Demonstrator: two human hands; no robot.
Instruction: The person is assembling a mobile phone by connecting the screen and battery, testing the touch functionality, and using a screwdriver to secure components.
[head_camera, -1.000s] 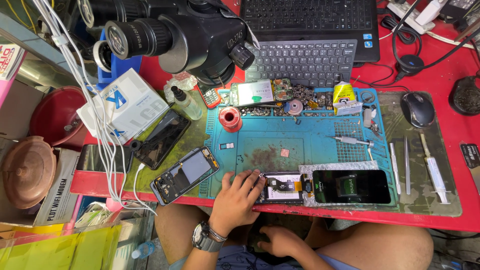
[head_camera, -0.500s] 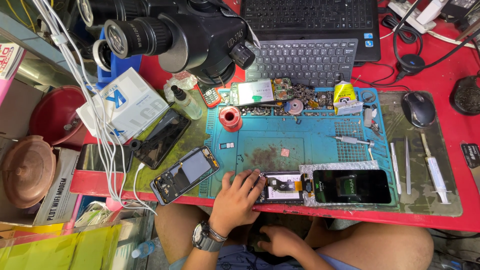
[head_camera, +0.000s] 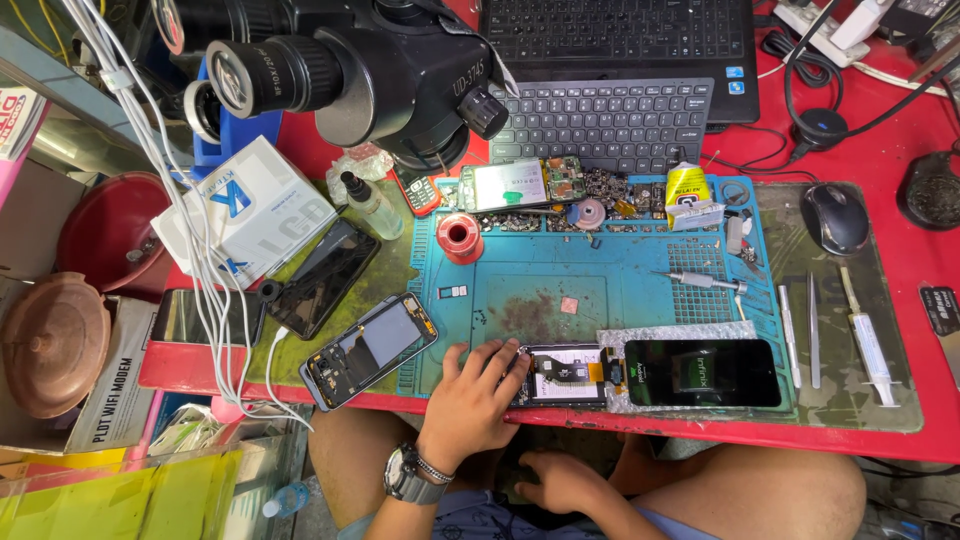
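My left hand (head_camera: 468, 398), with a wristwatch on it, lies flat at the front edge of the blue work mat (head_camera: 600, 290). Its spread fingertips rest on the left end of an opened phone body (head_camera: 568, 375). An orange flex strip joins that body to a black phone screen (head_camera: 702, 372), which lies face up on bubble wrap to its right. My right hand (head_camera: 558, 482) is below the table edge, down in my lap between my bare knees. Its fingers are loosely curled, and what they touch is too dark to make out.
A second open phone frame (head_camera: 368, 350) and a dark glass panel (head_camera: 322, 278) lie left of the mat. Behind stand a microscope (head_camera: 360, 70), keyboard (head_camera: 600, 122), solder spool (head_camera: 460, 236) and white box (head_camera: 245, 210). Tweezers and a syringe (head_camera: 866, 335) lie right, by a mouse (head_camera: 834, 217).
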